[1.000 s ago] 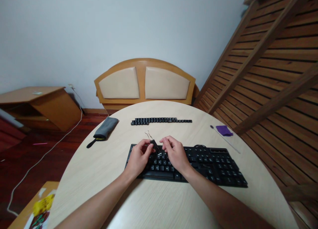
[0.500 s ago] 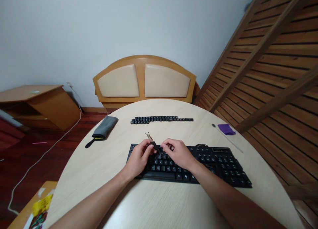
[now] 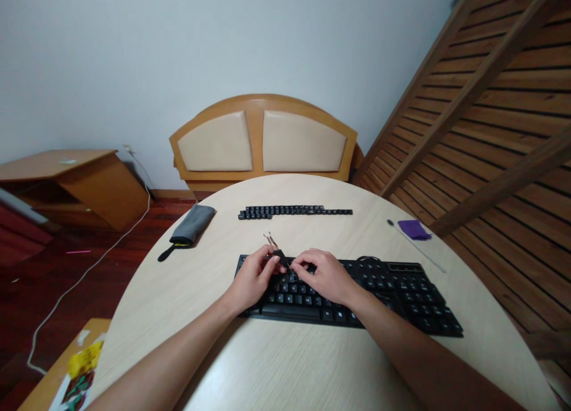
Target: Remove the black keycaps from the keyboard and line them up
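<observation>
A black full-size keyboard (image 3: 292,313) lies in front of me, with both hands over its left half. Between the thumb and fingers of my left hand (image 3: 254,278) is a keycap puller (image 3: 281,257), a small black handle with metal prongs sticking out toward the far side. Its lower end reaches down toward the fingertips of my right hand (image 3: 325,274). That hand is closed in a pinch just above the keys; whatever may be between the fingertips is too small to make out. My hands hide part of the upper key rows.
Removed keycaps (image 3: 289,210) stand in rows at the back of the round table (image 3: 250,369). A grey cloth pouch (image 3: 194,223) lies on the left. On the right are a thin brush (image 3: 414,244) and a folded purple cloth (image 3: 414,229).
My hands have come closer together, and the puller's lower end is now nearer my right fingertips. The whole view has shifted slightly.
</observation>
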Tool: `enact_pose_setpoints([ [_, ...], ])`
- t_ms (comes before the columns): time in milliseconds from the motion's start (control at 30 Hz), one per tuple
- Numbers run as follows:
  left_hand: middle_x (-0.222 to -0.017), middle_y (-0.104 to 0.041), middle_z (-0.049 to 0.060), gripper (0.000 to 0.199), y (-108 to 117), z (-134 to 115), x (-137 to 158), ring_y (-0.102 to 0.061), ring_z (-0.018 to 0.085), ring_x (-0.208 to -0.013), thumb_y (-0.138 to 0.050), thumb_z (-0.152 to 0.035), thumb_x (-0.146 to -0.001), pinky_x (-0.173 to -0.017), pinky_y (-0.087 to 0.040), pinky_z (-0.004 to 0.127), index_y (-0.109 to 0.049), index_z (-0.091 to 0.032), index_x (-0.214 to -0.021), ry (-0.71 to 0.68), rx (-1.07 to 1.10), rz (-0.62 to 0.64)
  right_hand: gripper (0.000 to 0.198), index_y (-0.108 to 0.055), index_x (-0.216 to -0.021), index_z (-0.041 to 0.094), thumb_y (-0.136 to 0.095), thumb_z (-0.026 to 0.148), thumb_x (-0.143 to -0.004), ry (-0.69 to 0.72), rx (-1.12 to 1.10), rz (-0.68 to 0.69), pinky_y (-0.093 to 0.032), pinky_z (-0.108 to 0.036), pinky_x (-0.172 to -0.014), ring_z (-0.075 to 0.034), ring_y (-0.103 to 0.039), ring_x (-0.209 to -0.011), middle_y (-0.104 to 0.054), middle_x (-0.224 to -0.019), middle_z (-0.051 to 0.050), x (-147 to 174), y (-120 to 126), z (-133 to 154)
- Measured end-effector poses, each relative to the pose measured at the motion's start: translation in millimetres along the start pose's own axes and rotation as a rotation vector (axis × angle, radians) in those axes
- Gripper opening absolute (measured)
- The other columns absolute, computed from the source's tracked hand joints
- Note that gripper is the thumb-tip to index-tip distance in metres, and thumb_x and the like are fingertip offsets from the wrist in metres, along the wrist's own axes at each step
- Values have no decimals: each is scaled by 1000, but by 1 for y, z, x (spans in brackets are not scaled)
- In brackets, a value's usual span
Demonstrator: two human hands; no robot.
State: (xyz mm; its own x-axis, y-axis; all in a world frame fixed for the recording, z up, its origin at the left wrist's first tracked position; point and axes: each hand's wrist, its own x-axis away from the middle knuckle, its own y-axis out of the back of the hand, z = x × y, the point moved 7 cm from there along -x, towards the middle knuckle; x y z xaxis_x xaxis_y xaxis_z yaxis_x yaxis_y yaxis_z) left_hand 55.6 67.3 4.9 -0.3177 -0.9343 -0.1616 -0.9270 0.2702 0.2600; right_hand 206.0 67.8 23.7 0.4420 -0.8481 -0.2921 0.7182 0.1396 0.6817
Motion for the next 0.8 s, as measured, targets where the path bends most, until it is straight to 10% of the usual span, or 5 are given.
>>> enact_pose_setpoints([
  [800, -82, -61, 3, 10, -8, -34, 13, -57, 17, -74, -47, -22, -93, -72, -44, 28, -51, -19, -85, -247, -370, 31, 14, -70, -78, 20, -58, 16, -85, 71, 75, 28, -45, -29, -75, -17, -61, -78, -69, -77, -2, 2, -3, 3],
])
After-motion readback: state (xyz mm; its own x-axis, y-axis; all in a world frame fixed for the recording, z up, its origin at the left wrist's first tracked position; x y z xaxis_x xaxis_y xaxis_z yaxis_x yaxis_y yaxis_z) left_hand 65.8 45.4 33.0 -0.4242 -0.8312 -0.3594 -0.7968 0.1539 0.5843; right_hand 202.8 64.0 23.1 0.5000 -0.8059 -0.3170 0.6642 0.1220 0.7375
